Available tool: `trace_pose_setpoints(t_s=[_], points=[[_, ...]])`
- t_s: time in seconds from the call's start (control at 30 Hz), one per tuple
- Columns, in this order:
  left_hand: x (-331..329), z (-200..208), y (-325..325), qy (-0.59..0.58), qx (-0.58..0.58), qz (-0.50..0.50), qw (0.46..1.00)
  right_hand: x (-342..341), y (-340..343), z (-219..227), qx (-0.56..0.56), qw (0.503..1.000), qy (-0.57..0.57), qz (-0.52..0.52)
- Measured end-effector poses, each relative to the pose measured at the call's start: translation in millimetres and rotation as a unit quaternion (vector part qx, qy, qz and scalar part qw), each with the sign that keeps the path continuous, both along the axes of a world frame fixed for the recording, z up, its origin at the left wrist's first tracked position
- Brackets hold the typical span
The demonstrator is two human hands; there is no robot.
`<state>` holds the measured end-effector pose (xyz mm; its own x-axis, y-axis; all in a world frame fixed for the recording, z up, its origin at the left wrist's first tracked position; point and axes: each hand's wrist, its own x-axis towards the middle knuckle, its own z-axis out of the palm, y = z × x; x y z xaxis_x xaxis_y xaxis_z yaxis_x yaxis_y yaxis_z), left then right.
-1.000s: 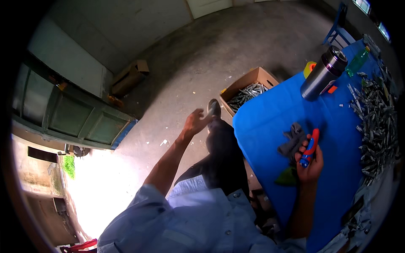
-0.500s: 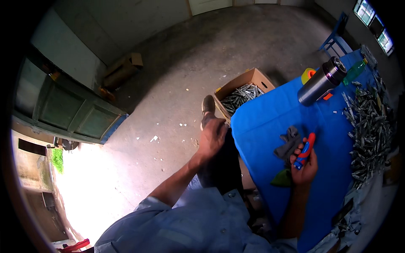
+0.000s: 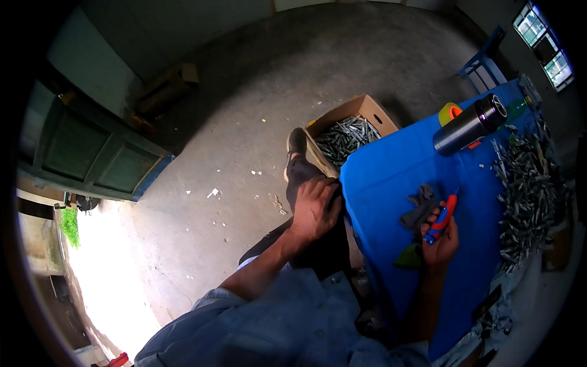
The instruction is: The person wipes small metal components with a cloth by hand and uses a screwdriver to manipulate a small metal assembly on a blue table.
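Note:
My left hand (image 3: 314, 208) lies on my raised knee in dark trousers, its fingers spread over the cloth and holding nothing. Over the blue-covered table (image 3: 391, 165), my right hand (image 3: 441, 243) is closed round a red-and-blue screwdriver (image 3: 444, 215). Its thin tip points away from me. Just left of that hand lies a crumpled grey glove or cloth (image 3: 419, 207). A green cloth-like piece (image 3: 408, 257) is nearer to me, beside my right wrist.
A steel flask (image 3: 468, 126), a yellow-and-orange tape roll (image 3: 449, 113) and a green bottle (image 3: 517, 110) are at the table's far end. Many small metallic pieces (image 3: 526, 196) pile along its right side. An open carton (image 3: 374, 109) of similar pieces sits on the floor; a green door (image 3: 92, 144) stands left.
My left hand has come down from a raised, bent pose to lie flat on my knee. The right hand keeps its grip on the screwdriver. The view has shifted slightly.

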<state>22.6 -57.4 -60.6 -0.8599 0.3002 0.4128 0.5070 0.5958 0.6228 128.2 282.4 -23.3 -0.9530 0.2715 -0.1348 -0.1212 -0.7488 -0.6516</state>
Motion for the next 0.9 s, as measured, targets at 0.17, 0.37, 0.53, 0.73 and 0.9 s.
trace_pose_setpoints(t_s=[0.17, 0.37, 0.53, 0.73, 0.9], points=[[-3.9, -4.0, -6.0, -0.011, 0.012, -0.013, 1.000, 4.9, 7.9, -2.1, -0.033, 0.999, -0.008, 0.011], [-9.1, -11.1, -12.1, 0.012, 0.055, -0.013, 0.998, -3.7, 2.9, -1.8, -0.024, 0.999, 0.033, 0.032], [-7.0, -1.8, -14.2, -0.019, 0.064, -0.020, 0.998, -1.2, -5.1, 4.8, -0.029, 0.999, 0.033, 0.012], [-2.5, -1.1, -16.8, -0.019, 0.061, -0.020, 0.998, 0.2, -10.0, 6.2, 0.027, 1.000, 0.002, -0.002], [-1.0, -4.9, -18.1, -0.028, 0.063, -0.022, 0.997, -3.4, -11.9, 4.9, 0.034, 0.999, 0.021, 0.003]])
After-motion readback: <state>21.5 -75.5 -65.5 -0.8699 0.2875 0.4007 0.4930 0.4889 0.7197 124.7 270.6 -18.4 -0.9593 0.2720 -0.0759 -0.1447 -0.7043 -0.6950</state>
